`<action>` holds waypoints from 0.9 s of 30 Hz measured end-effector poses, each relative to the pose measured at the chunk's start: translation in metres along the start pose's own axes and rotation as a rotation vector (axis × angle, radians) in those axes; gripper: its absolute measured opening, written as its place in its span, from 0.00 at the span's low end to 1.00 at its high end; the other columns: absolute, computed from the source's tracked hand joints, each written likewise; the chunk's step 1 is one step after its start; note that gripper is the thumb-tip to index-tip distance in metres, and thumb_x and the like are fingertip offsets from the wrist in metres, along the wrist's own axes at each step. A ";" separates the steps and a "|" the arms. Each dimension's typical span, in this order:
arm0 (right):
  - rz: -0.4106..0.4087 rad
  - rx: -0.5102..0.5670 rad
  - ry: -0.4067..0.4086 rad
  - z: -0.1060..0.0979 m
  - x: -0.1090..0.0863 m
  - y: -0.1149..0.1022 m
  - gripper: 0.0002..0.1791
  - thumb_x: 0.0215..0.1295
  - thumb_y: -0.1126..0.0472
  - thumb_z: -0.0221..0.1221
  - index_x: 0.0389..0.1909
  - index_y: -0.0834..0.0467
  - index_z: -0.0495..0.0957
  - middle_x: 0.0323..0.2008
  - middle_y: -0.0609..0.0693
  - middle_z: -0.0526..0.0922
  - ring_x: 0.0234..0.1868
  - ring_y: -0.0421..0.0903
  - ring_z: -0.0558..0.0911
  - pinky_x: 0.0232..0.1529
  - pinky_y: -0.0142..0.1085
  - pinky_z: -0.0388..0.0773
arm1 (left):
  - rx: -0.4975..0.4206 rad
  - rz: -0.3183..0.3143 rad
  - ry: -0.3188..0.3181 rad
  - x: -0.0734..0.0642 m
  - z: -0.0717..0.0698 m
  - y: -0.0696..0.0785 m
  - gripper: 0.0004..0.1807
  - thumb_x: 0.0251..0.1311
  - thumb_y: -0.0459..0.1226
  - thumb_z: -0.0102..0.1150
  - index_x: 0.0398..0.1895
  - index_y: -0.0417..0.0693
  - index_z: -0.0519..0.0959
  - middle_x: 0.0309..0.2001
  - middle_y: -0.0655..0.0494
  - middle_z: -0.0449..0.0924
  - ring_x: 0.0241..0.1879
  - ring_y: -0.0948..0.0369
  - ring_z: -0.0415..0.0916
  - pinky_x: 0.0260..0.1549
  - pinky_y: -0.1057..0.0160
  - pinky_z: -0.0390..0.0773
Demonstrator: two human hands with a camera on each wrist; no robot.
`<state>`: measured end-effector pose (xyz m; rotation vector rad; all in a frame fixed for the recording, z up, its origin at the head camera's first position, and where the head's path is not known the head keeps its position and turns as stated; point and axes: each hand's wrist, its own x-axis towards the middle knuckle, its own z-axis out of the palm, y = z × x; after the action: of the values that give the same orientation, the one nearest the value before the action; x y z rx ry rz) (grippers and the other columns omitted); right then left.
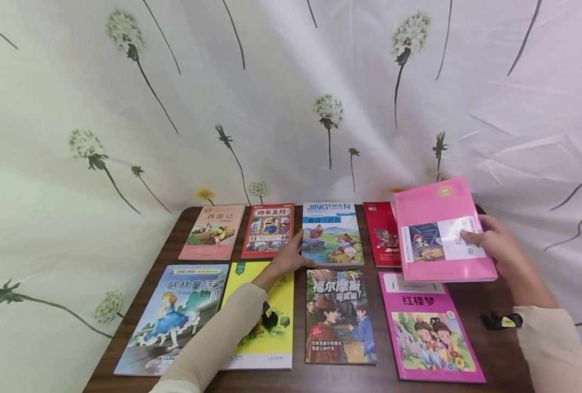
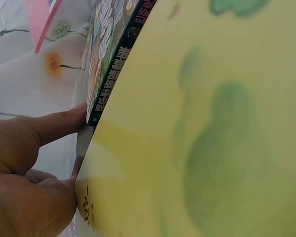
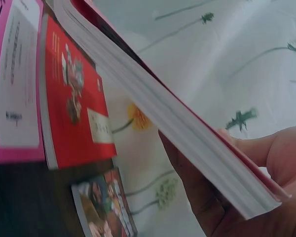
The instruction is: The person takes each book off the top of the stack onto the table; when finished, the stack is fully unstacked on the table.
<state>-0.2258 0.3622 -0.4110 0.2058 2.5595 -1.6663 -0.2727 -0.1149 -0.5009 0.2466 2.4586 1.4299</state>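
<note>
My right hand grips a pink paperback book by its right side, thumb on the cover and fingers beneath. In the right wrist view the page edges of the pink book show, raised above the table. My left hand reaches between the rows, beside the blue-topped JINGDIAN book. In the left wrist view the thumb of the left hand is extended to the corner of the dark-spined detective book. Its other fingers are partly hidden.
Books lie in two rows on the brown table: salmon, red comic-style, blue, yellow and magenta. Behind the held book lie a red book and a small illustrated book. A dandelion-print cloth hangs behind.
</note>
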 end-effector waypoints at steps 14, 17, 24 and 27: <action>0.063 -0.072 0.028 -0.049 -0.025 0.014 0.40 0.81 0.55 0.55 0.80 0.68 0.48 0.28 0.28 0.79 0.30 0.35 0.85 0.32 0.35 0.86 | -0.032 -0.009 -0.009 0.000 0.000 -0.001 0.60 0.64 0.33 0.74 0.89 0.49 0.43 0.88 0.47 0.40 0.83 0.41 0.53 0.70 0.40 0.76; 0.081 -0.096 0.045 -0.057 -0.029 0.018 0.41 0.81 0.54 0.55 0.81 0.69 0.46 0.28 0.28 0.79 0.30 0.35 0.84 0.31 0.36 0.86 | -0.040 -0.010 -0.010 0.000 0.000 -0.001 0.60 0.64 0.32 0.74 0.89 0.49 0.43 0.88 0.48 0.40 0.83 0.41 0.53 0.69 0.40 0.77; 0.077 -0.157 0.077 -0.074 -0.035 0.028 0.44 0.82 0.57 0.53 0.80 0.75 0.38 0.27 0.31 0.78 0.28 0.35 0.83 0.29 0.37 0.87 | -0.017 -0.019 0.009 -0.001 0.000 0.001 0.60 0.63 0.34 0.75 0.89 0.50 0.44 0.88 0.47 0.42 0.82 0.40 0.56 0.69 0.39 0.77; 0.070 -0.186 0.069 -0.082 -0.037 0.033 0.44 0.82 0.58 0.53 0.79 0.76 0.38 0.27 0.33 0.78 0.27 0.36 0.83 0.29 0.38 0.87 | -0.011 -0.023 0.009 -0.002 0.000 0.002 0.60 0.63 0.34 0.75 0.89 0.50 0.43 0.88 0.47 0.42 0.82 0.41 0.56 0.69 0.39 0.77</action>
<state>-0.1834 0.4477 -0.4027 0.3403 2.7033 -1.4110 -0.2710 -0.1143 -0.4993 0.2099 2.4520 1.4376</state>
